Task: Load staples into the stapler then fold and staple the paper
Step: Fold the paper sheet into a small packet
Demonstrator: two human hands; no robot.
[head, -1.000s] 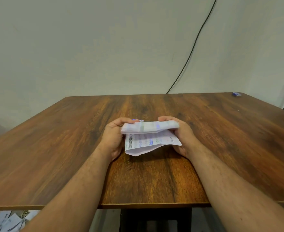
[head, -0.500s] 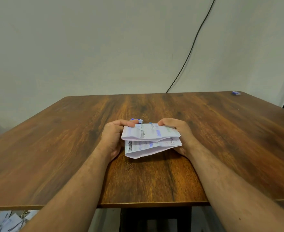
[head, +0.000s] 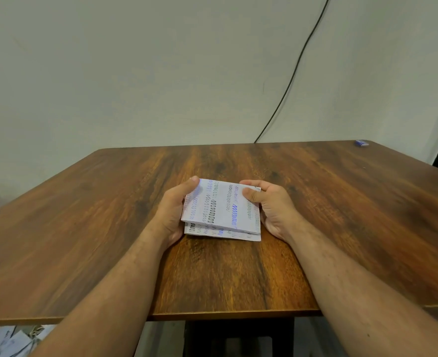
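A white paper (head: 221,210) with blue and black scribbles lies folded over on the wooden table (head: 341,215), its upper flap nearly flat on the lower layer. My left hand (head: 172,212) grips the paper's left edge, thumb on top at the far corner. My right hand (head: 269,204) grips the right edge, thumb pressing on the top flap. The stapler is hidden behind the paper; I cannot see it.
A small blue box (head: 361,143) sits at the table's far right corner. A black cable (head: 294,73) runs down the wall behind the table. Several scribbled papers (head: 9,341) lie on the floor at the lower left.
The upper flap of the paper has come down toward me over the lower layer, from a raised roll to almost flat. Both hands stayed on the paper's sides.
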